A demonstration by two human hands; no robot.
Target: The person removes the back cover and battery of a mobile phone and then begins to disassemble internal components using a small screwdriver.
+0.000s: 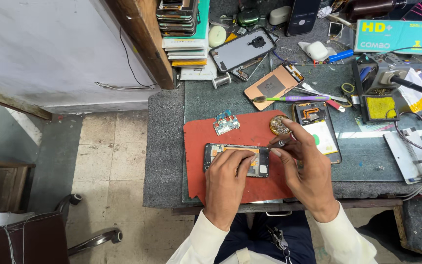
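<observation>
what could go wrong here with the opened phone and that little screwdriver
The screwdriver in the right hand points at the opened phone; a slip might scratch its exposed parts. The left hand alone steadies the phone on the red mat, so it may shift. The loose circuit board nearby could get knocked.
</observation>
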